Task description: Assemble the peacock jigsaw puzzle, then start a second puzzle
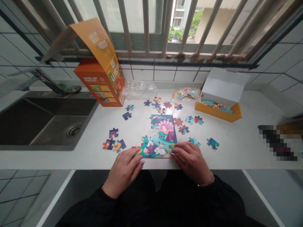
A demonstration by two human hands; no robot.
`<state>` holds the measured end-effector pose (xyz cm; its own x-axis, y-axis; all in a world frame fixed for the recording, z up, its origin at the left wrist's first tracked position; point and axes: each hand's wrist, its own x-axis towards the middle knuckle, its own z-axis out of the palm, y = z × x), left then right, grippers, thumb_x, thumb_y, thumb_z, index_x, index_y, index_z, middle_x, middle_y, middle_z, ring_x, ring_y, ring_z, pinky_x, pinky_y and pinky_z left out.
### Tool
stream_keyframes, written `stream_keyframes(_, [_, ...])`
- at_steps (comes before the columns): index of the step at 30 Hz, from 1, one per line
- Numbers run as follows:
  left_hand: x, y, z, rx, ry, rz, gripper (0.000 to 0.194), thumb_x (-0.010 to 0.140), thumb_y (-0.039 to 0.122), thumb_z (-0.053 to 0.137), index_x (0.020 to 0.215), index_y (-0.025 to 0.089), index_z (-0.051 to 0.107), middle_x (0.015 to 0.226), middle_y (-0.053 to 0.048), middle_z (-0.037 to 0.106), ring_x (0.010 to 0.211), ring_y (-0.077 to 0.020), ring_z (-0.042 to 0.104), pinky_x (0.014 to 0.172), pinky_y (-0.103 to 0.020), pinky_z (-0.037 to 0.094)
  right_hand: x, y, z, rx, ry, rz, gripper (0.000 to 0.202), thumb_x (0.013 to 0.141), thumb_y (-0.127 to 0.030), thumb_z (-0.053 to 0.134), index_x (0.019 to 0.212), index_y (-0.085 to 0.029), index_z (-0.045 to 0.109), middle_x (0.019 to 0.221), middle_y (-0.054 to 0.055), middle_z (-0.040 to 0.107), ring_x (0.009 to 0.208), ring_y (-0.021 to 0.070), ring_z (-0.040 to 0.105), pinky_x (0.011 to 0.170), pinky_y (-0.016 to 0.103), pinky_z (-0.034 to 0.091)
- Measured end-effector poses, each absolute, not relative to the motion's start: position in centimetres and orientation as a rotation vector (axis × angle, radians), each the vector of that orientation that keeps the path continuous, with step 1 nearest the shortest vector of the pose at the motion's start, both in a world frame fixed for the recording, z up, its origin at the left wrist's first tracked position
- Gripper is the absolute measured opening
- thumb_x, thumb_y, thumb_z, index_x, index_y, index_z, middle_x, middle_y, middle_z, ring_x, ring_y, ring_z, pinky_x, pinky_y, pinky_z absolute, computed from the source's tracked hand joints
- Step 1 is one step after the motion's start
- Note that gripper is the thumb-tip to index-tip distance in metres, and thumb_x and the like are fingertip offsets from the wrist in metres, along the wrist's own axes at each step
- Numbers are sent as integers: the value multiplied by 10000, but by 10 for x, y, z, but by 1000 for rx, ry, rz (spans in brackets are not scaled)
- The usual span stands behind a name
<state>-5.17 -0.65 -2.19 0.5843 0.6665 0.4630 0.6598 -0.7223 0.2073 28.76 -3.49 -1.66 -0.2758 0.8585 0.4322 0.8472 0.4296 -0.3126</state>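
A partly joined puzzle (163, 135) with white rabbits and a pink peacock lies on the white counter (90, 160). My left hand (125, 168) touches its lower left corner, fingers around an orange-toned piece (137, 152). At the lower right corner rests my right hand (190, 159), its thumb and fingertips on the puzzle's edge. Loose pieces surround the puzzle: a red and blue one (108, 144) and an orange one (119, 145) on the left, a dark blue one (213, 143) on the right, and several above.
An orange puzzle box (101, 85) stands open at the back left, beside clear plastic packaging (139, 89). Toward the back right are a bag of pieces (186, 94) and an open yellow box (217, 110) holding pieces. A sink (59, 126) is far left; a blurred object (276, 143) lies right.
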Motion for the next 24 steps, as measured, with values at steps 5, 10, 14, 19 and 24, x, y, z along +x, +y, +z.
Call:
stream_keyframes(5, [-51, -16, -32, 2909, 1212, 957, 66, 1012, 237, 707, 1058, 247, 660, 1023, -68, 783, 939, -238, 736, 868, -396, 586, 333, -31, -23, -1507, -1980, -149, 91, 1048, -315, 705, 1075, -255, 768, 1119, 77, 783, 1061, 276, 687, 962, 460, 505])
stream_keyframes(10, [-48, -16, -32, 2909, 1228, 936, 55, 1011, 199, 677, 1024, 242, 645, 953, -54, 772, 884, -231, 709, 826, -386, 562, 350, -30, -29, -1585, -1819, -190, 111, 1050, -322, 681, 1022, -236, 746, 1039, 86, 780, 993, 273, 698, 939, 463, 521])
stream_keyframes(14, [-45, -16, -32, 2906, 1272, 931, 60, 1010, 190, 671, 986, 240, 647, 938, -57, 764, 887, -238, 694, 829, -392, 552, 344, -32, -29, -1576, -1920, -107, 121, 1045, -338, 689, 1038, -240, 759, 1064, 85, 778, 1032, 278, 689, 961, 468, 521])
stream_keyframes(19, [-43, -14, -32, 2905, 1283, 938, 77, 1010, 187, 668, 954, 237, 651, 921, -59, 757, 865, -234, 684, 813, -386, 538, 344, -31, -28, -1599, -2061, -33, 451, 961, -554, 802, 1282, -243, 746, 1289, 130, 729, 1191, 336, 659, 1028, 520, 508])
stream_keyframes(24, [-42, -13, -36, 2893, 1272, 1003, 101, 1007, 202, 685, 912, 226, 663, 908, -60, 758, 860, -231, 689, 804, -387, 519, 347, -27, -30, -1645, -2118, 35, 536, 913, -623, 826, 1305, -270, 739, 1405, 140, 696, 1280, 371, 622, 1071, 557, 495])
